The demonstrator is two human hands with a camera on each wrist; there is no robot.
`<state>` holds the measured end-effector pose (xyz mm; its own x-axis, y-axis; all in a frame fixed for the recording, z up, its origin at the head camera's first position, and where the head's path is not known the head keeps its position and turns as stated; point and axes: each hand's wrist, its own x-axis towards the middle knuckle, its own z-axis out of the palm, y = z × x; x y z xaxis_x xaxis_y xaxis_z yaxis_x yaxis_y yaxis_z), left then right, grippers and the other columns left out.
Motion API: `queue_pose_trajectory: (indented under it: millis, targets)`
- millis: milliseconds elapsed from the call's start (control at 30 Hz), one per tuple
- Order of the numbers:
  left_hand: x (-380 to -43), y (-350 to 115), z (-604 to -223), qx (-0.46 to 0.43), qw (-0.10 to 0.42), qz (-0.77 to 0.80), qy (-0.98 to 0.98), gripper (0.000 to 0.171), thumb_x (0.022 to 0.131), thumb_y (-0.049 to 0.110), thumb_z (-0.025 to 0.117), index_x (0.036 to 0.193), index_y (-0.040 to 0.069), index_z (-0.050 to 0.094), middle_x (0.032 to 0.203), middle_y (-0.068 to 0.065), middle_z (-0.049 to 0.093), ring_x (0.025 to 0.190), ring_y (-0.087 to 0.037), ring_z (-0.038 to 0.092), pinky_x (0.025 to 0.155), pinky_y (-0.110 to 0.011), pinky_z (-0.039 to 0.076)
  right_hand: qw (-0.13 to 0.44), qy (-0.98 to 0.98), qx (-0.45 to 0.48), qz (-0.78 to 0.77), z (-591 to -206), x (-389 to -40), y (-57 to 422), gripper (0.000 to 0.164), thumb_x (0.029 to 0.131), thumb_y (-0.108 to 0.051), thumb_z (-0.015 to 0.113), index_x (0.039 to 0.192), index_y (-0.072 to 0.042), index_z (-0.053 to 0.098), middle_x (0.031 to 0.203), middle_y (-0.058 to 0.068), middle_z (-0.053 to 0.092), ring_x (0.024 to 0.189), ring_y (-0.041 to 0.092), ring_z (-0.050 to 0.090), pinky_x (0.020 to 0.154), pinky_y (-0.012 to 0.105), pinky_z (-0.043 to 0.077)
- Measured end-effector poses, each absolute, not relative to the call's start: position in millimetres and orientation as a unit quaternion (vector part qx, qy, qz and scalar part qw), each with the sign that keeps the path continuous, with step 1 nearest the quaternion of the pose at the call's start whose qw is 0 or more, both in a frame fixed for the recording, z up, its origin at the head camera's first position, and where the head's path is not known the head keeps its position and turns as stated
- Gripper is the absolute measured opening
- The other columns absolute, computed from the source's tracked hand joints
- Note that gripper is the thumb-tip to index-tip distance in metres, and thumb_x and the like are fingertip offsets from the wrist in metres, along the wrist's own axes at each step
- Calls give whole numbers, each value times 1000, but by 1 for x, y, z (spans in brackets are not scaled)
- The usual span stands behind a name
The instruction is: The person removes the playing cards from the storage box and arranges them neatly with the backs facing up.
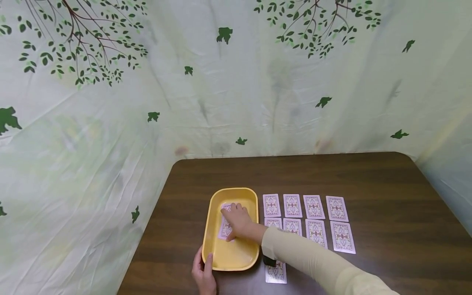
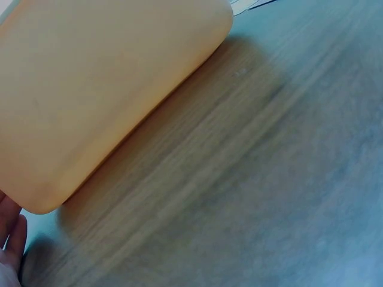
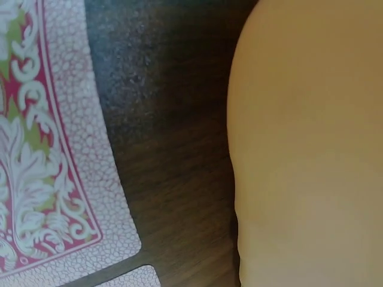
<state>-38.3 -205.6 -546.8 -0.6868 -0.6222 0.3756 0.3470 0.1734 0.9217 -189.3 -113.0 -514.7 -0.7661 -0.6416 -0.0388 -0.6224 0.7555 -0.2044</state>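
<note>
In the head view a yellow tray (image 1: 236, 262) stands on the table, with a purple-patterned playing card (image 1: 223, 230) face down inside it. My left hand (image 1: 205, 275) grips the tray's near left corner, thumb at the rim and fingers along the outside. My right hand (image 1: 239, 221) reaches into the tray over the card, fingers spread towards its far end and thumb near its near end. The palm hides part of the card, and I cannot tell whether the fingers pinch it. The left wrist view shows the tray's outer side (image 2: 114, 89) close up; the right wrist view shows its wall (image 3: 311, 143).
Right of the tray, face-down cards (image 1: 313, 207) lie in two rows. Another card (image 1: 275, 273) lies nearer me, partly under the right sleeve (image 1: 313, 256), which crosses the rows. The brown wooden table (image 1: 387, 205) meets a leaf-printed cloth (image 1: 280, 82) behind it.
</note>
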Motion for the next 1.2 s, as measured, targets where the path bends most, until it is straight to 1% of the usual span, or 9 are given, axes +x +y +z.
queue_pose_trajectory:
  millis: [300,467,633,700,800,900,1000,1133,1200]
  targets:
    - [-39,-205,-548,103,385,-628,-669,28,82,-18,50,110,-26,48,103,-4,60,92,-5,57,76,-13,44,45,935,-350,-26,-508,-182,-116,89,52,-51,82,130,-24,49,110,9,44,98,23,43,65,31,46]
    - [-39,-204,-548,99,384,-631,-667,29,82,-18,50,109,-26,47,103,-5,60,92,-6,57,76,-13,44,41,936,-349,-20,-512,-183,-115,76,51,-52,82,118,-23,60,105,10,43,93,23,43,58,28,49]
    - [-42,-211,-566,99,383,-634,-665,30,83,-17,51,112,-24,48,105,-1,60,92,-6,57,76,-13,44,52,931,-355,-74,-516,-184,-113,71,53,-43,84,115,-19,62,104,11,41,91,23,40,62,24,46]
    - [-43,-214,-573,100,384,-635,-663,31,83,-16,51,113,-24,48,105,-1,60,92,-6,57,76,-14,44,56,926,-361,-98,-517,-184,-113,73,53,-40,86,117,-17,60,105,11,41,92,23,39,65,23,46]
    - [-43,-215,-573,104,383,-637,-661,31,83,-16,51,113,-24,47,105,-5,60,92,-8,57,76,-14,45,57,917,-374,-125,-516,-182,-111,78,53,-42,87,119,-15,57,108,11,39,93,23,39,67,24,45]
    - [-43,-214,-569,105,383,-639,-659,30,83,-19,50,112,-26,46,105,-13,60,92,-10,58,76,-14,45,40,910,-388,-143,-518,-183,-109,82,52,-47,86,120,-14,54,111,12,38,94,24,39,67,24,45]
    - [-41,-210,-559,105,384,-639,-658,30,82,-20,49,111,-27,46,104,-18,59,92,-10,58,76,-13,45,17,902,-402,-155,-520,-184,-107,80,56,-45,85,121,-14,52,113,13,37,96,23,38,67,23,45]
    - [-40,-205,-547,105,384,-637,-660,29,82,-19,48,110,-28,46,103,-19,59,92,-9,57,76,-13,44,-11,895,-417,-160,-521,-186,-105,72,62,-40,80,123,-15,51,115,13,37,99,22,37,68,22,45]
    - [-41,-204,-546,102,384,-638,-660,29,82,-19,48,110,-28,46,103,-17,59,91,-9,58,76,-13,44,-19,892,-423,-159,-520,-186,-105,72,62,-44,78,123,-16,50,115,12,38,99,22,38,69,22,45]
